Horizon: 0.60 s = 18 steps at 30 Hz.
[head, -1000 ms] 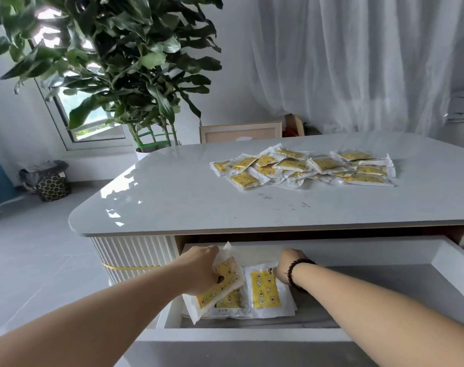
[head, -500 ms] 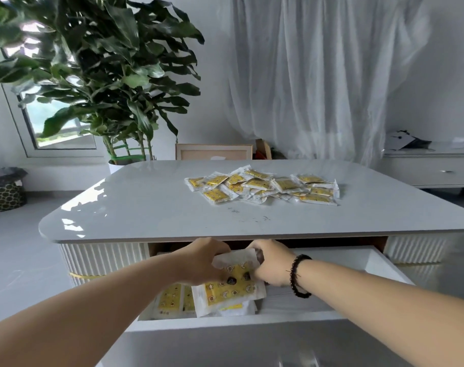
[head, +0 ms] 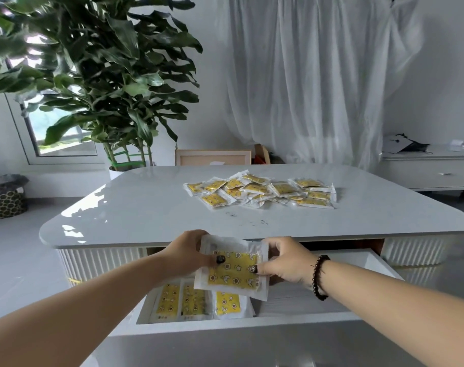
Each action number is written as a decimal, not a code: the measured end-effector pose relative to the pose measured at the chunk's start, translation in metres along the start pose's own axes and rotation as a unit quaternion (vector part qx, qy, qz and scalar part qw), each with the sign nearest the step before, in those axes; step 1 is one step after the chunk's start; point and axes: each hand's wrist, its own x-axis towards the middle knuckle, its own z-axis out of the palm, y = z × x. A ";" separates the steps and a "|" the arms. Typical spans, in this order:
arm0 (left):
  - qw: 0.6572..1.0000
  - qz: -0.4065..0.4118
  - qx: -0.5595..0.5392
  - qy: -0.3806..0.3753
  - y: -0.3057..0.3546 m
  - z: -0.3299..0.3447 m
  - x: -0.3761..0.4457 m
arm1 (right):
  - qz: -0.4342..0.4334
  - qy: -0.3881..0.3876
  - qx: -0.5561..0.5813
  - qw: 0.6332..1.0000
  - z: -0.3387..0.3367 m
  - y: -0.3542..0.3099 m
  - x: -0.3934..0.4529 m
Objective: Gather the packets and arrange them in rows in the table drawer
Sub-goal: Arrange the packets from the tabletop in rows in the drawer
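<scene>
A potted plant stands at the far left behind the tabletop, with a patterned basket on the floor beside it. Low in the view, the left hand reaches in over the open drawer and pinches the left edge of a yellow-and-white packet — thumb on the printed face, fingers hidden behind it, so this grip is clamped on the packet. The packet hangs tilted between the two hands, above the drawer's left half and just in front of the tabletop's near edge. Beneath it, three packets in the drawer lie side by side in a row against the drawer's left end, the rightmost partly covered by the held one. The right hand, a dark bead bracelet on its wrist, holds the packet's right edge with thumb on the front and fingers curled round behind — that grip too is clamped on the packet. Farther back, right of centre on the tabletop, a loose pile of packets lies overlapping, well apart from the hands. A sheer white curtain hangs behind, and a low white cabinet stands at the far right.
</scene>
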 end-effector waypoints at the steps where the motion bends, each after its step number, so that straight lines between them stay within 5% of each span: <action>1: 1.000 0.011 0.012 0.018 0.002 0.004 0.002 | -0.021 0.002 -0.057 0.998 -0.001 -0.002 0.002; 9: 0.988 0.124 0.084 0.031 0.003 0.029 0.026 | -0.063 -0.015 -0.211 0.975 0.001 -0.004 0.028; 14: 0.980 0.159 0.097 0.065 -0.008 0.021 0.035 | 0.066 -0.030 -0.318 0.945 0.000 0.026 0.049; 18: 0.939 0.214 0.239 0.126 -0.018 0.004 0.043 | 0.187 -0.041 -0.329 0.925 0.005 0.043 0.062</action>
